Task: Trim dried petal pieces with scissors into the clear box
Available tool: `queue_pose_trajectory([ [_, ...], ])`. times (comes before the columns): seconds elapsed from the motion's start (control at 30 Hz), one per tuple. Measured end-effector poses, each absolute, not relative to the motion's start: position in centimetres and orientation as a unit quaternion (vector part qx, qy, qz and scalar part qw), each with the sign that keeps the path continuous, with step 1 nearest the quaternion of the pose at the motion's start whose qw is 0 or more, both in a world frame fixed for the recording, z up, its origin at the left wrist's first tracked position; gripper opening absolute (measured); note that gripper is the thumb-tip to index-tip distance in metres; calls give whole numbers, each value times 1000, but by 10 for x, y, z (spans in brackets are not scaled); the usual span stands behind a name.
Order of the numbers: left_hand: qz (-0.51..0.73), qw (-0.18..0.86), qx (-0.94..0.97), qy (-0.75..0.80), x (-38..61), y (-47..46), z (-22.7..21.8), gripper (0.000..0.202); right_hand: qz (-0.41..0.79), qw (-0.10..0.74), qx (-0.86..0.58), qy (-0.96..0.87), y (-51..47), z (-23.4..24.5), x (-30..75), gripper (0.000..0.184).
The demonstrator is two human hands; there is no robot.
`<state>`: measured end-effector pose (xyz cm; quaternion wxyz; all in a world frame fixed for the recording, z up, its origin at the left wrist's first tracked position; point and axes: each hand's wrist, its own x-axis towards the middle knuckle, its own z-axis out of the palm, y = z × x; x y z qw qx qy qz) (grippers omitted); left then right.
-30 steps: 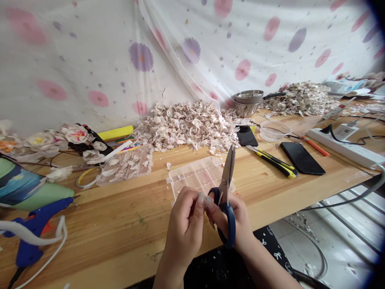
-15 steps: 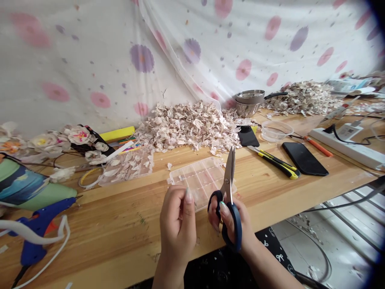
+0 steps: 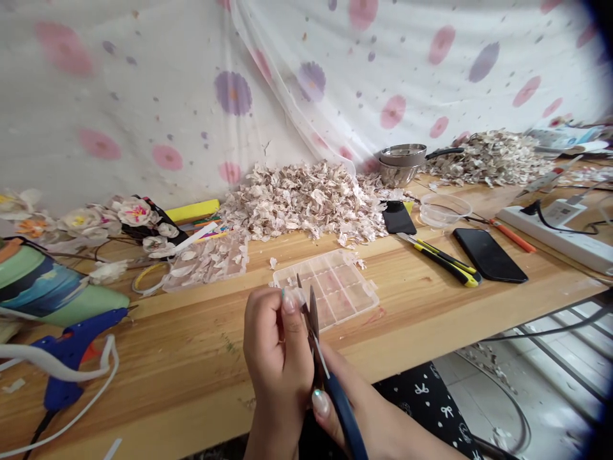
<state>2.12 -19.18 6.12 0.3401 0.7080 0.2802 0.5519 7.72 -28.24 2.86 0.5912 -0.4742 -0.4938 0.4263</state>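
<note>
My left hand (image 3: 276, 348) is closed in a pinch, thumb against bent fingers, on a small whitish petal (image 3: 297, 295) that sticks out past the thumb. My right hand (image 3: 366, 404) grips a pair of scissors (image 3: 313, 314) by the dark blue handles. Their blades are parted and point up and away, right beside the petal and the left thumb. Behind both hands a clear compartment box (image 3: 330, 287) lies on the table; the hands cover its near left part. Part of the scissors' handles is hidden by my hands.
A heap of dried pale petals (image 3: 306, 201) lies at the back. To the right are a yellow-black cutter (image 3: 443, 259), a black phone (image 3: 491, 254) and a white power strip (image 3: 560, 236). At left are a blue glue gun (image 3: 71, 354) with its cord and a green patterned container (image 3: 52, 281).
The scissors have come left and down, from upright and nearly closed to parted blades beside my left thumb. A petal now shows at the left fingertips. The view has shifted slightly.
</note>
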Motion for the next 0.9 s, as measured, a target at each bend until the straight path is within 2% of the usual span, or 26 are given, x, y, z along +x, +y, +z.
queue_pose_trajectory([
  [0.17,562,289,733,251,22,-189,59,18,446,597,-472,-470,-282,30,78,63],
  [0.37,556,278,747,235,19,-186,57,14,456,594,-485,-453,-279,34,77,66],
  [0.57,551,282,750,232,19,-185,58,14,445,603,-487,-449,-278,27,78,54],
  [0.9,542,285,755,235,14,-183,56,14,461,597,-497,-428,-277,30,81,53],
])
